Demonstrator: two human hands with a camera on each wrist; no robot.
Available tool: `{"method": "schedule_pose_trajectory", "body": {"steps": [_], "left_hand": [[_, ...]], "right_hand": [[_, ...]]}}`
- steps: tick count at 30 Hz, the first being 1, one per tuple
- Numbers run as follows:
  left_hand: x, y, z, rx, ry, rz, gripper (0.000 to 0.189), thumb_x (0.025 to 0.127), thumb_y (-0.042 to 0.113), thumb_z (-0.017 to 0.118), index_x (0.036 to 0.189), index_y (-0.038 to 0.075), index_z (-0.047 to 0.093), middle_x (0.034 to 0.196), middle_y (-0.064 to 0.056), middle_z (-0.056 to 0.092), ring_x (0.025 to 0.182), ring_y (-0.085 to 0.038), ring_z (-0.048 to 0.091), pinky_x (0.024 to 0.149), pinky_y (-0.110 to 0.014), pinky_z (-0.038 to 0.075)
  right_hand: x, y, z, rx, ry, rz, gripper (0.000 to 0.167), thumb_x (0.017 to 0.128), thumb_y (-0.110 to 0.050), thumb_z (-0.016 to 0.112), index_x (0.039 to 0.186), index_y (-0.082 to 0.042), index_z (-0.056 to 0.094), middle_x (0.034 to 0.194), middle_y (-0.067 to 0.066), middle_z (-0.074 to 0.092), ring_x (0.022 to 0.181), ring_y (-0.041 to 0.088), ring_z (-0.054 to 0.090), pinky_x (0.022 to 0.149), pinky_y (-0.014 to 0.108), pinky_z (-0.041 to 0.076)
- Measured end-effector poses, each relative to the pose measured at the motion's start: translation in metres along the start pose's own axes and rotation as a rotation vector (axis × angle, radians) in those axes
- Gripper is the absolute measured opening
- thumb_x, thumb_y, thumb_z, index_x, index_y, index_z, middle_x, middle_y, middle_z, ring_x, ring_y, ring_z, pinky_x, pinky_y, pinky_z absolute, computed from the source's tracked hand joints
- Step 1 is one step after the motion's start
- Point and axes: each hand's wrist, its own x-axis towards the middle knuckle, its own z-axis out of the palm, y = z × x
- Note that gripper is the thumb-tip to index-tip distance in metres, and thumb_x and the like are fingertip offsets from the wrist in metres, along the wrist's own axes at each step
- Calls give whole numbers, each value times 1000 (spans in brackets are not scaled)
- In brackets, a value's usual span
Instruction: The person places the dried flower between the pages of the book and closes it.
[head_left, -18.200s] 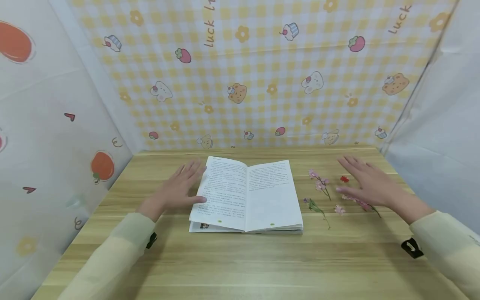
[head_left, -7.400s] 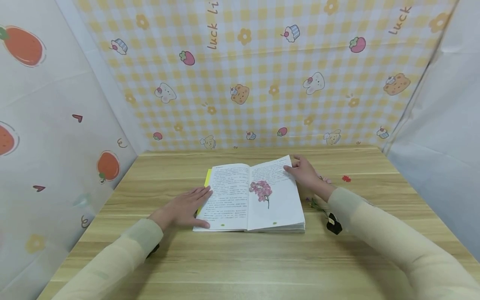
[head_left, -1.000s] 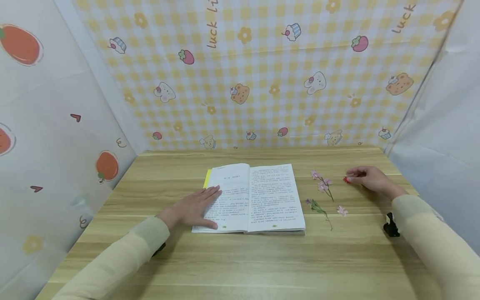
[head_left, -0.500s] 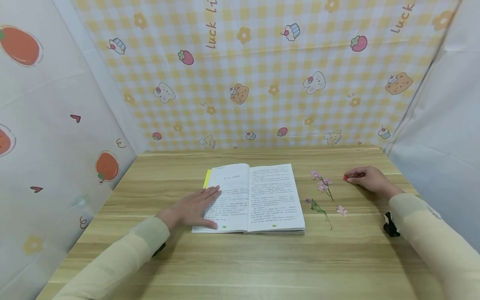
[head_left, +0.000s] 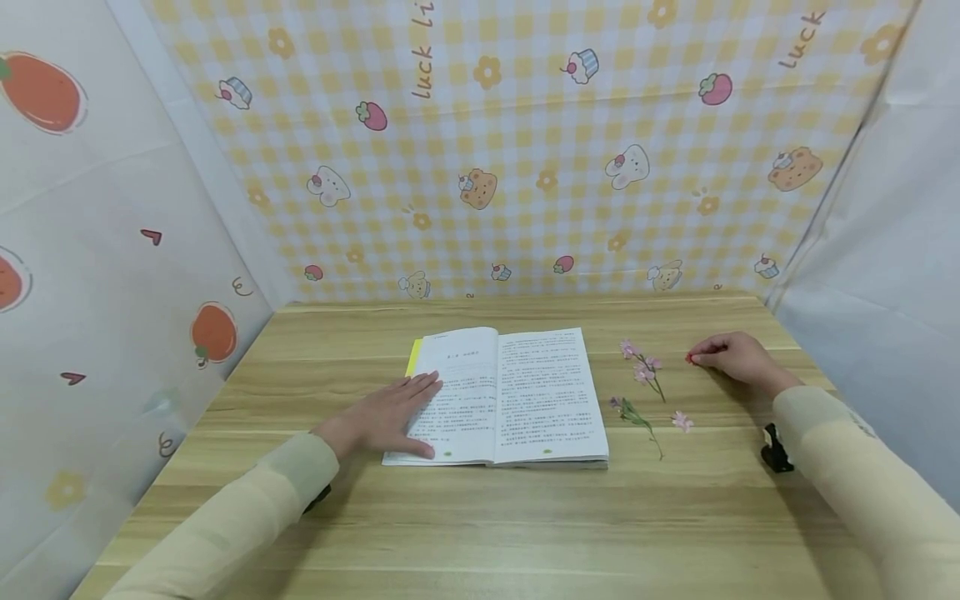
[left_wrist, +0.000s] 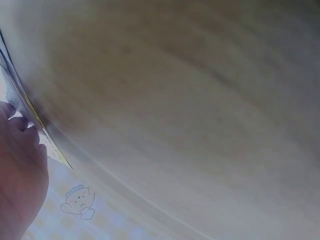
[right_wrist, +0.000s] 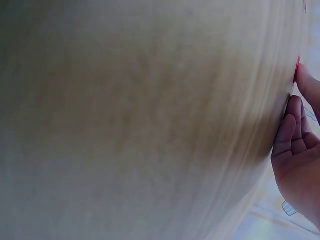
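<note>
An open book [head_left: 540, 392] with printed pages lies mid-table. Flat on its left page and outer edge rests my left hand [head_left: 382, 417], fingers straight and spread; the left wrist view shows part of this hand [left_wrist: 22, 170] beside the book's yellow edge [left_wrist: 42, 127]. To the right, my right hand [head_left: 738, 358] is low at the tabletop and pinches a small red flower [head_left: 690, 358] between thumb and fingers. The flower is partly hidden; in the right wrist view a bit of the red flower [right_wrist: 297, 70] shows at the thumb tip.
Between book and right hand lie a pink flower sprig [head_left: 643, 368], a purple flower with green leaves [head_left: 633, 415] and a loose pink blossom [head_left: 682, 421]. A patterned cloth [head_left: 525, 167] stands behind the wooden table [head_left: 480, 533].
The pink flower that lay on the right page is out of sight, and different pages show. My right hand moved from the page corner to the red flower. The left hand stays on the book.
</note>
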Motion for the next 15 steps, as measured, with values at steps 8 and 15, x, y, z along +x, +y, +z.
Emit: {"method": "schedule_pose_trajectory", "body": {"steps": [8, 15], "left_hand": [[-1, 1, -2, -9, -11, -5, 115, 77, 86, 40, 156, 7, 13, 162, -7, 7, 147, -22, 7, 117, -39, 11], [-2, 2, -2, -6, -10, -3, 115, 77, 86, 39, 156, 7, 13, 162, -6, 6, 147, -21, 6, 117, -39, 11]], "right_hand": [[-1, -4, -1, -22, 18, 21, 24, 97, -18, 61, 104, 2, 73, 100, 15, 71, 95, 29, 61, 78, 37, 46], [-2, -7, -5, 99, 8, 62, 34, 98, -24, 61, 113, 5, 67, 104, 14, 69, 80, 15, 57, 64, 28, 48]]}}
